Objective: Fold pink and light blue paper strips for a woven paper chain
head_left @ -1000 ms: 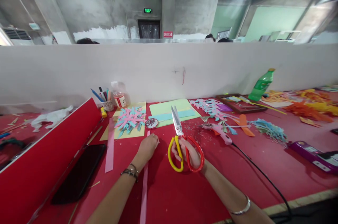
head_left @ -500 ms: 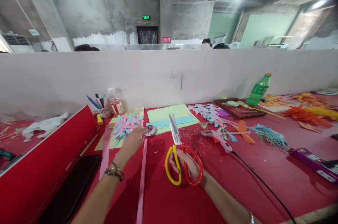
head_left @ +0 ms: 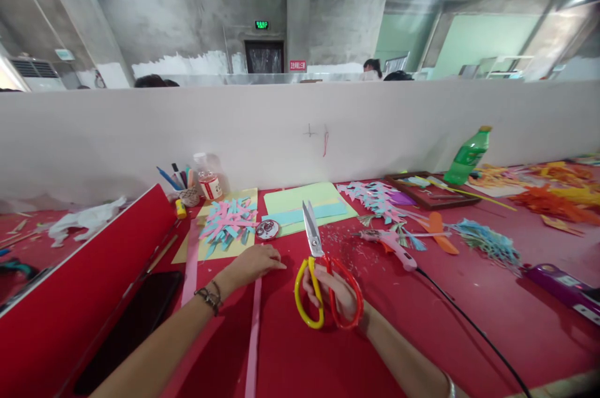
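Note:
My right hand point(head_left: 338, 292) is wrapped around the handles of scissors point(head_left: 313, 235), one loop yellow and one red. Their blades point away from me, parted a little at the tips. My left hand point(head_left: 253, 264) rests low over the table, fingers stretched to the right and nothing visibly held. It covers the far end of a narrow pink paper strip point(head_left: 254, 335). Just beyond the fingers lies a round patterned tin point(head_left: 267, 229). Pink and blue paper snippets point(head_left: 229, 223) are heaped beside it. A blue paper strip point(head_left: 304, 215) lies on pale green sheets point(head_left: 293, 196).
At right lie a pink glue gun point(head_left: 391, 247) with a black cord, fringed paper point(head_left: 370, 198) and a blue tassel bundle point(head_left: 487, 245). A green bottle point(head_left: 469, 155) stands behind. A red board point(head_left: 89, 279) leans at left above a dark phone-like slab point(head_left: 131, 329). A white partition point(head_left: 262, 135) closes the back.
My left hand has come off the round tin and moved toward me and right, over the pink strip's end. The right hand keeps the scissors in nearly the same place.

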### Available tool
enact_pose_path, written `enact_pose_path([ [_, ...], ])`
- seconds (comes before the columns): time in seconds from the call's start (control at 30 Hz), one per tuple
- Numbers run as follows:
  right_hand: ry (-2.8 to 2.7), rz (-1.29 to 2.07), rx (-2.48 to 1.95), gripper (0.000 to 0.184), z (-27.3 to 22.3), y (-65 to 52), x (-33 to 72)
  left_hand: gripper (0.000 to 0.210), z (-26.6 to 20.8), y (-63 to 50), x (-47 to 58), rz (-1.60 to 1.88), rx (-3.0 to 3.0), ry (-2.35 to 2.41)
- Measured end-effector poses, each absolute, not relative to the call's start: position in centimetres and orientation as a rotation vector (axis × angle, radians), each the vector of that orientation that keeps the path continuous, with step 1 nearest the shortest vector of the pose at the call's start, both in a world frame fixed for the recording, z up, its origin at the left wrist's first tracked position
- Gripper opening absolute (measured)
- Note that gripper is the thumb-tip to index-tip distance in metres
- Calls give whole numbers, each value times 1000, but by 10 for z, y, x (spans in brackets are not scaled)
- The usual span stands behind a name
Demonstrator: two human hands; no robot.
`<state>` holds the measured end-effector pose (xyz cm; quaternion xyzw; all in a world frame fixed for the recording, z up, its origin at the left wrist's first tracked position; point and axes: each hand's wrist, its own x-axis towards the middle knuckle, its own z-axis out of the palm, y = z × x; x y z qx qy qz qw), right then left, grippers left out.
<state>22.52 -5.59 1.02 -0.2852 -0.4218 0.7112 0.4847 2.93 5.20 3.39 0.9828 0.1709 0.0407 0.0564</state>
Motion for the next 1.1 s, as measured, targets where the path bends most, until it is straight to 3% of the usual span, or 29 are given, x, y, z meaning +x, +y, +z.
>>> enact_pose_path([
  [0.87,-1055,1761,-721,26,8,-58,228,26,17,55,29,305,2756,729],
  [1.1,-1068,1762,-711,25,7,-58,228,48,8,35,34,511,2677,1093],
])
